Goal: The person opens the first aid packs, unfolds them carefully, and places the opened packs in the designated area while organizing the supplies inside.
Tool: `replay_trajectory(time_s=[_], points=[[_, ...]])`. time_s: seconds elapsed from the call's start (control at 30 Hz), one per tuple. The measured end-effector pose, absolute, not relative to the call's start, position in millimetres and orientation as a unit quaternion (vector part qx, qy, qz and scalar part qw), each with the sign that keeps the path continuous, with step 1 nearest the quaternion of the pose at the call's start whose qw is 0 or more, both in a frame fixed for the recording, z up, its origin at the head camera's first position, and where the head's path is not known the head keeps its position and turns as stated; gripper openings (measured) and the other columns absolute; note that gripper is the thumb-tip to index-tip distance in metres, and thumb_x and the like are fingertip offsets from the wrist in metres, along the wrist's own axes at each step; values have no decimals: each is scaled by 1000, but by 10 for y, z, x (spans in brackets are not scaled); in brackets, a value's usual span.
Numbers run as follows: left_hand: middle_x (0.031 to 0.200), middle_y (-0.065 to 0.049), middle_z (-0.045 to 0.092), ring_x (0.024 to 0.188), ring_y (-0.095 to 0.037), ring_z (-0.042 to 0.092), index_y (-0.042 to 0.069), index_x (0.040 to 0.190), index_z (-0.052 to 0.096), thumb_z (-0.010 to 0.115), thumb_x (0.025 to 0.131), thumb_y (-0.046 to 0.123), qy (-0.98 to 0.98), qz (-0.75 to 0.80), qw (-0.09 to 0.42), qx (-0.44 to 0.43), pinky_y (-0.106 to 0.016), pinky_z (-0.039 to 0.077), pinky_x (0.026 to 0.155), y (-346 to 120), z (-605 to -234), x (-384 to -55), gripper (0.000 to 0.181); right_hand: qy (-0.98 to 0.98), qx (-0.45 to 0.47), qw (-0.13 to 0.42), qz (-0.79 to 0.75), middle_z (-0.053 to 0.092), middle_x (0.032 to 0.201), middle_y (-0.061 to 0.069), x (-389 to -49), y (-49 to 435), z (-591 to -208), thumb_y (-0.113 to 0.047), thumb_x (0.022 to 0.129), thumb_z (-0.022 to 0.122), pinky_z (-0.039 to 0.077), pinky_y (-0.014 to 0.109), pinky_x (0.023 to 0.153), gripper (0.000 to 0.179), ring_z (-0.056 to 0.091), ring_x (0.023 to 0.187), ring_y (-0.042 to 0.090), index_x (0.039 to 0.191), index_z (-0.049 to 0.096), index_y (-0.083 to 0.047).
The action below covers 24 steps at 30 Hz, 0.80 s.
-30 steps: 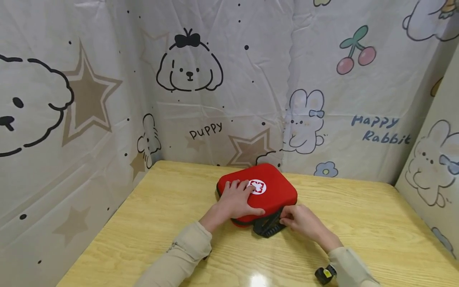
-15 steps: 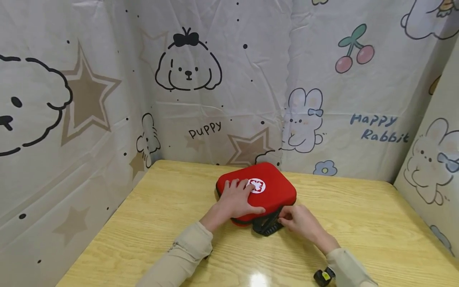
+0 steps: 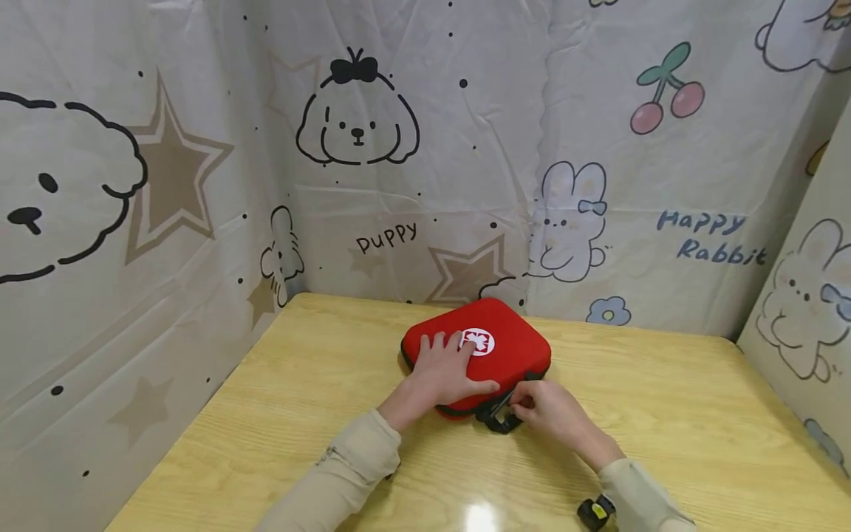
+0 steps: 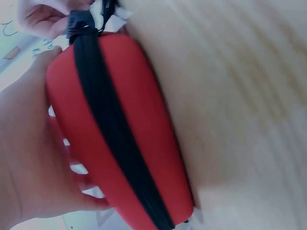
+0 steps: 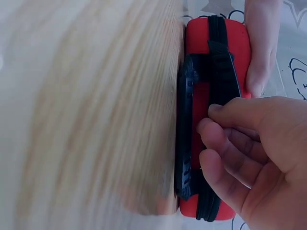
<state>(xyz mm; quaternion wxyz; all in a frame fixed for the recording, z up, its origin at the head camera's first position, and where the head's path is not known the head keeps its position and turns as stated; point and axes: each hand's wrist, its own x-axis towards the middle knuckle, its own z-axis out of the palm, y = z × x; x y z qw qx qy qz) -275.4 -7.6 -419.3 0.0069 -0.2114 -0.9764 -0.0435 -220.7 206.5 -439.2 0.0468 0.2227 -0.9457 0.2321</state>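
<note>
A red zip-up case (image 3: pixel 512 347) with a white round emblem lies flat on the table, its black zipper (image 4: pixel 109 115) running round the side. My left hand (image 3: pixel 442 375) rests on the lid with fingers spread, the thumb along the front edge. At the front side, my right hand (image 3: pixel 552 410) pinches what looks like the zipper pull between thumb and forefinger; the fingertips hide most of it. Beside those fingers are black carrying straps: a lower handle (image 5: pixel 184 129) near the tabletop, and an upper strap (image 5: pixel 224 72) passing behind the right thumb.
The wood-grain table (image 3: pixel 319 369) extends to both sides and in front of the case. A patterned cloth (image 3: pixel 372 199) hangs behind it and at the sides. A small black device (image 3: pixel 594 511) sits at the right wrist.
My right hand has shifted slightly left along the front of the case, and the black handle there has changed its slant. The left hand keeps its place on the lid.
</note>
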Motion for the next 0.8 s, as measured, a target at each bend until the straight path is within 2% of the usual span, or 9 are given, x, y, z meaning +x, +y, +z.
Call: replay_trajectory(time_s=[0.17,0.37,0.5,0.8], points=[[159,-3,35,144,-30,31,30,152,39,40,84,84,-962,-38,-16,-268,-53,24,117,-249,-4133,-2815,87,-950,204,44,231,64,75,-7,-2270,2150,-4384,-6,83,76,46,20,57,10,52,62,3,82,70,-14],[159,3,32,149,-27,24,33,151,41,52,84,76,-933,-76,-52,-348,-47,18,122,-474,-4139,-2929,80,-954,186,60,227,66,74,-6,-2315,2263,-4415,-5,83,75,46,20,57,10,53,62,3,82,70,-12],[158,4,36,148,-25,27,35,150,42,58,81,75,-926,-53,-45,-370,-45,21,122,-528,-4151,-2956,81,-955,179,61,227,67,74,-5,-2345,2281,-4427,-5,83,75,46,20,57,9,54,62,3,81,70,-13],[151,2,44,139,-22,38,32,147,47,56,80,78,-929,-30,-3,-368,-43,27,118,-486,-4118,-2923,81,-949,191,65,244,68,76,-5,-2375,2304,-4419,-5,83,74,47,20,57,7,55,62,2,81,72,-11]])
